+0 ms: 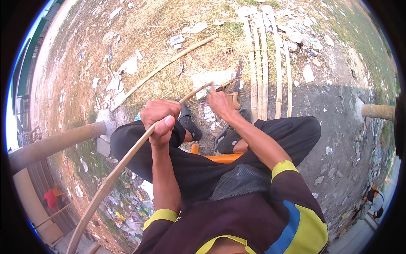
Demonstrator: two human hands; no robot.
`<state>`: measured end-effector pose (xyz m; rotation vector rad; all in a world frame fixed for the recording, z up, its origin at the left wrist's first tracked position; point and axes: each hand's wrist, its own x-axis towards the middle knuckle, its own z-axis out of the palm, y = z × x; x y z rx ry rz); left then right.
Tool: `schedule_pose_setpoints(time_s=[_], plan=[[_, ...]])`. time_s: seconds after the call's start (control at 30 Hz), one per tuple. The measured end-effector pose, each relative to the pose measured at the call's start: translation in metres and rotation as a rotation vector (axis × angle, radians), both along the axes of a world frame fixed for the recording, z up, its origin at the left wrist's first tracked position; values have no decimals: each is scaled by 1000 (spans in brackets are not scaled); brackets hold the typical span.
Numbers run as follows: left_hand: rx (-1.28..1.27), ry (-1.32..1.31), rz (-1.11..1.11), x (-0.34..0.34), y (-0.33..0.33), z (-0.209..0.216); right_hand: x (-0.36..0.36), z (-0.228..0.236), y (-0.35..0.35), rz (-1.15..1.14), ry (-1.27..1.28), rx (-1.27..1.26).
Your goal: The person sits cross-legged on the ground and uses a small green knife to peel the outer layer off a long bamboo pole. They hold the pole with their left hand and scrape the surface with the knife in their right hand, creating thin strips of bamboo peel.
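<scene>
Nearest me, at six o'clock, I am seeing the dark shirt (237,211) with yellow trim, and beyond it the black trousers (298,129), whose legs are spreading either side of an orange seat (226,158) at five o'clock. At nine o'clock I am keeping the left hand (158,122) wrapped around a long bamboo strip (111,180), the fingers closing into a fist and the thumb lying along it. That strip is slanting up from half past seven to its tip at twelve o'clock. Just beside the tip, at one o'clock, my right hand (220,101) is pinching a small green thing (208,90) with curled fingers; I cannot tell what it is, or whether these fingers are touching the strip. Two dark shoes (226,142) are resting below the hands. A pale slab (215,78) is lying past the tip at twelve, with a wooden-handled blade (239,78) beside it at one. Farther out, several bamboo lengths (259,63) are lying side by side at half past one, while a single loose length (165,68) is angling across dry grass at eleven. Far off at four o'clock, I am glimpsing another person (375,202).
</scene>
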<state>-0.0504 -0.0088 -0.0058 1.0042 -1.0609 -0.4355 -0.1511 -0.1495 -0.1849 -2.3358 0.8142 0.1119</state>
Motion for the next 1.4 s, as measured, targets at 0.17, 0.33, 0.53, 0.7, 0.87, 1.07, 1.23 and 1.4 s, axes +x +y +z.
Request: schedule_pose_setpoints(time_s=[0.17, 0.33, 0.53, 0.7, 0.87, 1.07, 1.23, 1.4], plan=[[-11, -6, -36, -1, -7, 5, 11, -46, -29, -3, 96, -28], [-30, 5, -22, 5, -4, 1, 13, -69, -21, -66, 160, -14], [-21, 27, -3, 5, -1, 2, -16, -121, -32, -171, 230, -29], [1, 42, 66, 9, 8, -3, -8, 15, -3, -123, -25, 173], [-1, 19, 42, 5, -3, -1, -8, 41, 25, -59, -233, 177], [-1, 36, 107, 3, 1, 2, -7, 49, 37, -28, -279, 92], [-72, 73, 119, 3, 1, -2, -8, 40, 29, -23, -248, 50], [-103, 168, 236, -1, -2, -3, -5, 46, 50, -102, -350, 97]])
